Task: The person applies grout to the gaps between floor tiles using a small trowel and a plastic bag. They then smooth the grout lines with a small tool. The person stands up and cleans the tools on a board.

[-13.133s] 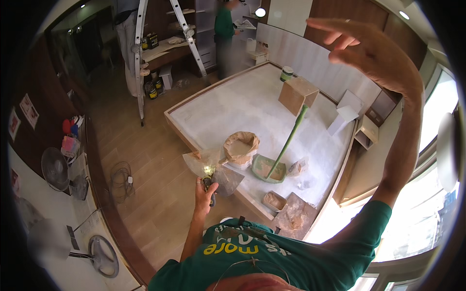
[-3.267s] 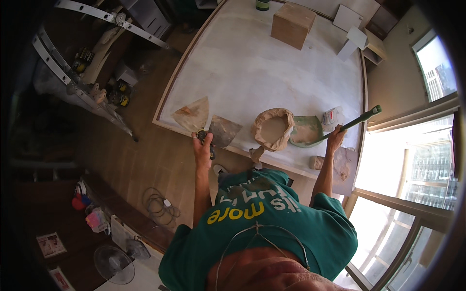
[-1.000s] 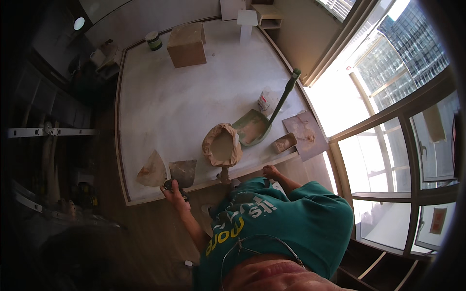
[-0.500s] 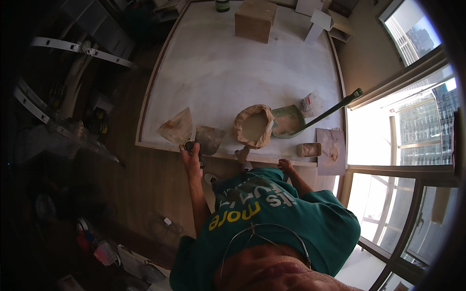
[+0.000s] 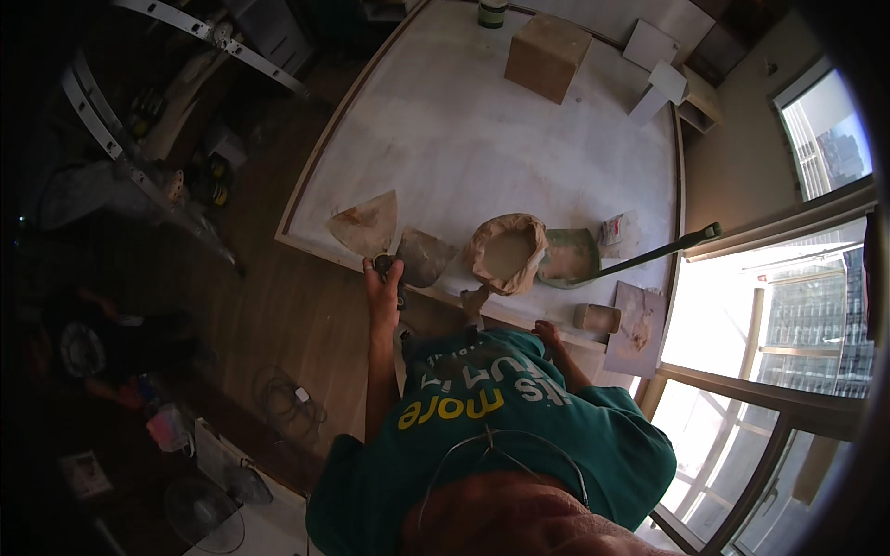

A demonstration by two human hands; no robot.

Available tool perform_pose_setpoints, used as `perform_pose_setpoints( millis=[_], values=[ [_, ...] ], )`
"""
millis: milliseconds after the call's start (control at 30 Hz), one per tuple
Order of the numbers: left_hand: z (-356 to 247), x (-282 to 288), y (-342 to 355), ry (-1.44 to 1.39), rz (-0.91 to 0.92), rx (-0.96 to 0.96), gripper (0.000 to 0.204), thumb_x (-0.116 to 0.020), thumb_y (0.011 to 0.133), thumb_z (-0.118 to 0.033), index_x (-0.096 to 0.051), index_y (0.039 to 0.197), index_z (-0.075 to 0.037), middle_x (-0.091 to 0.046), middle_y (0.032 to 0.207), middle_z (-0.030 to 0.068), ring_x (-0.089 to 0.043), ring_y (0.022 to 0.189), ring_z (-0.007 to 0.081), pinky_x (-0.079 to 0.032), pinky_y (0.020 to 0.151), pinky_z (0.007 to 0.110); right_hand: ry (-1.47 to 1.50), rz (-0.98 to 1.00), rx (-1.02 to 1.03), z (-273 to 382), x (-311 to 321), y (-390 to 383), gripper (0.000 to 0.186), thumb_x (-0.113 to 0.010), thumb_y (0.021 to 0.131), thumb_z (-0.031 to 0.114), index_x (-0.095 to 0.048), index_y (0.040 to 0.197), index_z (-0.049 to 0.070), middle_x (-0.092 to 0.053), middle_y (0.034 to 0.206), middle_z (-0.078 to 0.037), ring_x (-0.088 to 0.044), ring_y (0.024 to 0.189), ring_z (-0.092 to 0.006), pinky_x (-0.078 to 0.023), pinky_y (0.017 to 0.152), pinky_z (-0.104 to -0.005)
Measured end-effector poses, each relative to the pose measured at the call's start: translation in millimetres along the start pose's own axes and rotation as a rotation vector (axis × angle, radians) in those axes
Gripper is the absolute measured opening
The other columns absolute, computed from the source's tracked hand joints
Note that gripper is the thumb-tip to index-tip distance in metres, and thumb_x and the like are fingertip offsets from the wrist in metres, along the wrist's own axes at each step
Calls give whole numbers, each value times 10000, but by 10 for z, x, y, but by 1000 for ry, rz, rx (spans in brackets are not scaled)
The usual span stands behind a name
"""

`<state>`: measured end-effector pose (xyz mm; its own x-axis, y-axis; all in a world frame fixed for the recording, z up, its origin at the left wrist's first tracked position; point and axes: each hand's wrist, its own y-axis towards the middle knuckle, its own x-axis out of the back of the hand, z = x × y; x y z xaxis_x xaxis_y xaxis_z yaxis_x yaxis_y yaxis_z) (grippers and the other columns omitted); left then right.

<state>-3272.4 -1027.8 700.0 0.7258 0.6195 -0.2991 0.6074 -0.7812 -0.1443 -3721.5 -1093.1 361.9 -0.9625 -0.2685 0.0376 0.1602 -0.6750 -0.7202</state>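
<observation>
My left hand (image 5: 383, 287) is closed around a small black tool (image 5: 381, 266) with a rounded top; its exact kind is too dark to make out. It is at the near edge of a broad whitish tabletop (image 5: 445, 120). Two stained sheets lie just past it, a tan three-cornered sheet (image 5: 369, 225) and a darker brown sheet (image 5: 426, 256). Close to my body, my right hand (image 5: 547, 332) hangs by the table's near edge with its fingers curled; whether anything is in them does not show. A brown paper bag (image 5: 480, 269), rolled open and filled with pale powder, stands between the hands.
Right of the bag lie a green dustpan (image 5: 568, 259) with a long dark handle, a white packet (image 5: 619, 229), a small brown tub (image 5: 598, 319) and a smeared board (image 5: 636, 326). A box (image 5: 547, 57) stands at the back. A metal ladder (image 5: 199, 28) is at left, a coiled cord (image 5: 289, 408) on the floor.
The whole view has turned, so the table now sits tilted and further right. My left hand keeps the black tool beside the sheets. My right hand stays near my body.
</observation>
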Motion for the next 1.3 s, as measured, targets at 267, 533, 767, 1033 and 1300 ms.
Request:
perform_pose_setpoints(
  millis=[267,533,767,1033,1300],
  values=[
    [0,-23,-4,-34,2,0,403,-777,934,-199,-506,1222,-123,-574,993,-17,-562,785,65,-479,643,246,-43,1,3,102,-91,-123,448,-598,995,191,-579,1356,-73,-675,1183,-196,-680,1049,-303,-573,912,-407],
    [83,13,12,13,20,-38,455,-786,934,-230,-485,1260,-126,-570,997,-20,-562,777,65,-478,640,246,-102,2,20,167,-151,-213,437,-610,977,173,-591,1336,-76,-674,1152,-179,-680,1031,-291,-572,904,-395],
    [107,0,6,-6,45,-29,397,-780,943,-227,-485,1190,-130,-567,988,-23,-562,778,61,-474,638,236,-44,-13,30,124,-138,-204,460,-627,978,207,-592,1337,-79,-666,1145,-186,-674,1036,-281,-579,890,-401],
    [30,-10,-25,2,61,-11,387,-769,949,-211,-486,1200,-129,-563,977,-24,-560,770,59,-475,629,239,-122,-25,20,70,-185,-203,465,-637,969,229,-614,1331,-63,-696,1094,-182,-689,971,-276,-575,850,-394],
    [-53,-67,-48,51,64,16,435,-764,949,-221,-473,1244,-90,-563,1032,-15,-554,862,76,-483,713,241,-28,-27,-32,56,-133,-141,408,-627,980,211,-631,1326,-5,-713,1085,-172,-709,940,-284,-578,820,-389]
  ],
)
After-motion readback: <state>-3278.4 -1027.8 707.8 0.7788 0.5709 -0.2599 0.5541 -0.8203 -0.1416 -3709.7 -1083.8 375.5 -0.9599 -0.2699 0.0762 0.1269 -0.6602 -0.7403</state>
